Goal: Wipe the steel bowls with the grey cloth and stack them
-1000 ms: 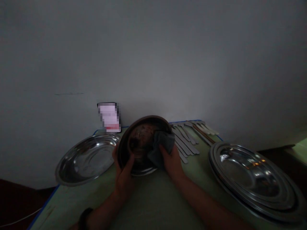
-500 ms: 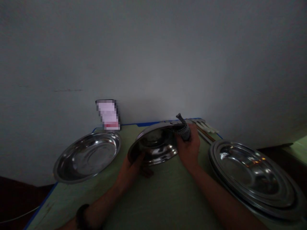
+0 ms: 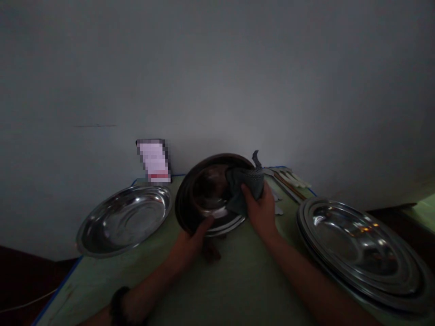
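Note:
A shiny steel basin (image 3: pixel 210 181) is held tilted above the table, its hollow turned toward me. My left hand (image 3: pixel 195 240) grips its lower left rim, thumb on the inside and fingers beneath. In my right hand (image 3: pixel 261 210) is a bunched dark grey cloth (image 3: pixel 246 185), pressed against the basin's right inner side and rim. One end of the cloth sticks up above the hand. The right fingers behind the cloth and basin are hidden.
Left on the green table (image 3: pixel 234 280) lies another steel basin (image 3: pixel 127 222). A phone (image 3: pixel 154 160) leans against the wall behind it. Stacked steel basins (image 3: pixel 360 244) stand at right. White-handled cutlery (image 3: pixel 292 178) and chopsticks (image 3: pixel 288 185) lie at the back right.
The basin has tipped up so that more of its inside faces me. My right hand and the cloth have shifted from the rim onto its inner side.

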Action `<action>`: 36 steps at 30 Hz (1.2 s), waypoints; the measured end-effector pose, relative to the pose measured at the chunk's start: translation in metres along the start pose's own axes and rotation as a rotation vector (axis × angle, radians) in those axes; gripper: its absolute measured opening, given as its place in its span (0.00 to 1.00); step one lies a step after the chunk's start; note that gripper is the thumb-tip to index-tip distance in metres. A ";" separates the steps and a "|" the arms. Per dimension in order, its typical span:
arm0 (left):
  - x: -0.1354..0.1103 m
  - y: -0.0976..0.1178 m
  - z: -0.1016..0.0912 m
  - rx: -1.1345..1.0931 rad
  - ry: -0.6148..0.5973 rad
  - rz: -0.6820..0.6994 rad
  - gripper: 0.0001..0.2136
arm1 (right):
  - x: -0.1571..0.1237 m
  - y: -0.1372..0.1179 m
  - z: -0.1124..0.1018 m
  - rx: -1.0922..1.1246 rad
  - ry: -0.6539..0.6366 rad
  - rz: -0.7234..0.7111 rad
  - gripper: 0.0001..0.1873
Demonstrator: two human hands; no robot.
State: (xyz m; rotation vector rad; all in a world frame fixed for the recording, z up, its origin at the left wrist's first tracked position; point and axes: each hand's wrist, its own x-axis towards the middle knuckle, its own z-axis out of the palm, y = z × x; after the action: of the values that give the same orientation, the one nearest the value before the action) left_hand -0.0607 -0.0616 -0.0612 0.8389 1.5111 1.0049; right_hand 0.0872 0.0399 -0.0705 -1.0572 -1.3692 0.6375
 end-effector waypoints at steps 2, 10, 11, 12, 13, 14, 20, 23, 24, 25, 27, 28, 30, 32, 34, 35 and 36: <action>-0.003 0.001 0.002 -0.010 0.050 0.022 0.25 | 0.010 -0.005 -0.008 -0.016 0.059 -0.075 0.13; -0.003 -0.009 0.001 -0.092 -0.078 0.115 0.19 | -0.019 -0.005 0.013 0.129 -0.038 0.085 0.20; -0.002 -0.008 0.000 -0.102 -0.089 0.109 0.19 | -0.023 -0.005 0.016 0.135 -0.058 0.103 0.21; -0.001 -0.007 -0.001 -0.095 -0.106 0.092 0.19 | -0.024 -0.005 0.018 0.132 -0.071 0.118 0.21; 0.000 -0.006 -0.001 -0.078 -0.120 0.071 0.19 | -0.024 -0.005 0.018 0.124 -0.077 0.131 0.21; 0.000 -0.005 -0.002 -0.059 -0.123 0.051 0.19 | -0.022 -0.005 0.017 0.112 -0.079 0.140 0.20; -0.001 -0.002 0.000 -0.061 0.096 0.014 0.19 | -0.003 -0.006 0.003 0.142 0.011 0.038 0.14; 0.004 -0.010 -0.003 -0.068 0.061 0.053 0.19 | -0.011 -0.006 0.007 0.196 0.016 0.072 0.16; 0.007 -0.013 -0.003 -0.074 0.039 0.066 0.19 | -0.016 -0.005 0.010 0.202 0.006 0.099 0.17; 0.009 -0.015 -0.004 -0.080 0.025 0.080 0.19 | -0.022 -0.005 0.014 0.200 -0.008 0.124 0.18; 0.011 -0.017 -0.004 -0.097 0.012 0.094 0.21 | -0.033 -0.003 0.020 0.183 -0.046 0.155 0.20; 0.011 -0.017 -0.003 -0.101 0.003 0.084 0.23 | -0.037 -0.002 0.022 0.175 -0.065 0.166 0.21; 0.009 -0.012 0.000 -0.084 -0.025 0.038 0.25 | -0.040 0.000 0.024 0.168 -0.093 0.184 0.23; 0.004 -0.006 0.002 -0.047 -0.021 0.004 0.26 | -0.036 0.002 0.022 0.168 -0.095 0.198 0.23; 0.000 0.000 0.004 -0.015 0.031 0.024 0.28 | -0.028 0.003 0.017 0.184 -0.067 0.186 0.21; -0.002 0.001 0.004 -0.007 0.063 0.045 0.30 | -0.023 0.003 0.015 0.198 -0.040 0.171 0.20; -0.004 0.003 0.004 -0.003 0.096 0.063 0.30 | -0.019 0.003 0.013 0.213 -0.011 0.154 0.20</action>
State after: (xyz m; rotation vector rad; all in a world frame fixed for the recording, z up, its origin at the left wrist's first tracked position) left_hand -0.0560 -0.0633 -0.0575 0.8511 1.5726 1.1071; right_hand 0.0727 0.0276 -0.0837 -0.9936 -1.2066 0.8835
